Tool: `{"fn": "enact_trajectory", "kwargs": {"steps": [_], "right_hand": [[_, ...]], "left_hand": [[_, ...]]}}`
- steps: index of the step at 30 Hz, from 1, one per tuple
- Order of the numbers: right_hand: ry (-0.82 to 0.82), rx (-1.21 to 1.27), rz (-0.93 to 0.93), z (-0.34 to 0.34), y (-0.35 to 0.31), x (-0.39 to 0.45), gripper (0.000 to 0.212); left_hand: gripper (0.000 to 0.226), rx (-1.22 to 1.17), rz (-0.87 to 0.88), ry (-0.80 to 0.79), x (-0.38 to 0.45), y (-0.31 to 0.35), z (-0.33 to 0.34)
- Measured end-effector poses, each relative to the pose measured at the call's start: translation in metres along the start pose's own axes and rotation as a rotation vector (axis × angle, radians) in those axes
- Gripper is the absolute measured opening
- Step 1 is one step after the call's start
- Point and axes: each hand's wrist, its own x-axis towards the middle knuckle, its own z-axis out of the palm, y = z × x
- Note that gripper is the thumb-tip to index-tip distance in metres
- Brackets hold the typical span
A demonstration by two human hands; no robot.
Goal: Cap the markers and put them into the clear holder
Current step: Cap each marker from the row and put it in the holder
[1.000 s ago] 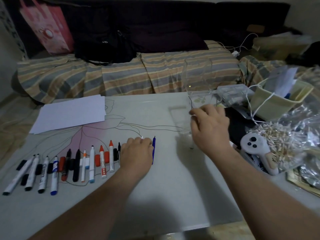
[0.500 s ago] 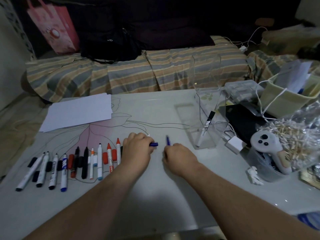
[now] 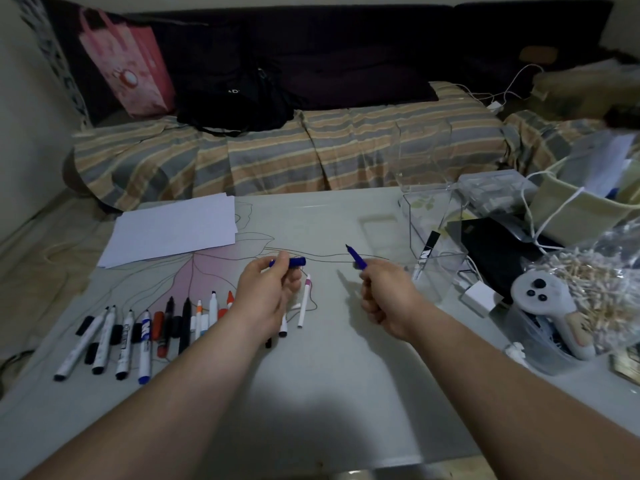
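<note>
My left hand (image 3: 268, 292) pinches a blue cap (image 3: 293, 261) with its fingers curled round it. My right hand (image 3: 382, 296) grips a blue marker (image 3: 356, 257) in a closed fist, and the bare tip points up and to the left. Both are lifted a little above the table (image 3: 329, 393), near the middle, with a clear gap between cap and tip.

I think the next job is to push the cap onto the tip. To do it well, I should turn the cap so its open end faces the tip, line the two up straight, and press until it feels snug. Going in crooked could smear ink on my fingers.

The marker is thin and dark blue, and the cap matches it. The clear holder (image 3: 434, 237) stands to the right, a bit farther away, with one marker (image 3: 425, 252) already leaning inside. A pink-tipped marker (image 3: 304, 303) lies just below my left hand. A row of markers (image 3: 138, 337) waits on the near left, most of them with their tips bare.
</note>
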Motion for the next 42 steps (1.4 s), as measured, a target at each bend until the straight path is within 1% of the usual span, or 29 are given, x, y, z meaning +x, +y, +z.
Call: {"fn": "enact_trajectory", "kwargs": {"steps": [1,2,4,5,6,8,11,14,17,20,24,26,28,29,30,32,33,37,40,41,42], "right_hand": [[-0.027,-0.101,-0.122,0.002,-0.004,-0.003,0.019],[-0.031,-0.264,-0.276,0.002,-0.008,-0.005,0.024],[0.027,-0.714,-0.617,-0.004,-0.01,-0.006,0.023],[0.071,-0.889,-0.731,-0.006,-0.011,-0.005,0.019],[0.112,-0.98,-0.791,-0.009,-0.011,-0.005,0.016],[0.173,-1.003,-0.8,-0.012,-0.011,-0.006,0.014],[0.217,-1.034,-0.834,-0.01,-0.01,-0.007,0.014],[0.228,-1.043,-0.859,-0.009,-0.011,-0.009,0.016],[0.222,-1.072,-0.869,-0.007,-0.011,-0.01,0.015],[0.223,-1.088,-0.882,-0.006,-0.013,-0.012,0.015],[0.226,-1.09,-0.892,-0.007,-0.015,-0.014,0.015],[0.21,-1.086,-0.907,-0.006,-0.014,-0.015,0.017],[0.182,-1.046,-0.932,-0.004,-0.013,-0.015,0.023],[0.172,-1.04,-0.941,-0.004,-0.013,-0.015,0.025],[0.171,-1.044,-0.96,-0.004,-0.013,-0.014,0.026],[0.178,-1.058,-1.007,-0.002,-0.013,-0.013,0.021],[0.181,-1.059,-1.026,-0.001,-0.012,-0.013,0.017],[0.191,-0.974,-1.031,0.003,-0.007,-0.016,0.011],[0.133,-0.932,-0.943,0.002,-0.005,-0.019,0.01],[0.116,-0.966,-0.899,0.002,-0.007,-0.019,0.011],[0.108,-1.053,-0.869,0.002,-0.008,-0.02,0.013]], "left_hand": [[0.025,0.001,-0.014,0.004,-0.001,0.001,-0.001],[0.029,-0.014,-0.03,0.005,0.0,0.002,-0.002],[0.032,-0.056,-0.048,0.018,-0.001,0.005,-0.003],[0.031,-0.07,-0.047,0.022,-0.001,0.006,-0.003],[0.031,-0.07,-0.041,0.021,0.0,0.006,-0.003],[0.032,-0.042,-0.016,-0.001,-0.002,0.006,-0.002],[0.035,0.037,0.05,-0.059,-0.008,0.006,0.0],[0.033,0.081,0.099,-0.074,-0.015,0.008,0.005],[0.025,0.111,0.122,-0.041,-0.015,0.005,0.008],[0.033,0.164,0.156,-0.022,-0.014,0.003,0.007],[0.033,0.287,0.254,-0.044,-0.019,0.009,0.004],[0.029,0.333,0.245,-0.11,-0.023,0.009,0.005],[0.022,0.372,0.221,-0.216,-0.029,0.008,0.007],[0.017,0.433,0.236,-0.258,-0.032,0.007,0.008],[0.013,0.557,0.294,-0.271,-0.034,0.006,0.007],[0.017,0.859,0.464,-0.235,-0.034,0.006,0.004],[0.019,0.938,0.535,-0.221,-0.034,0.006,0.003],[0.014,1.013,0.719,-0.211,-0.032,0.007,0.008],[0.012,1.061,0.735,-0.265,-0.031,0.009,0.008],[0.011,1.071,0.725,-0.291,-0.031,0.01,0.008],[0.011,1.076,0.718,-0.31,-0.031,0.009,0.008]]}}
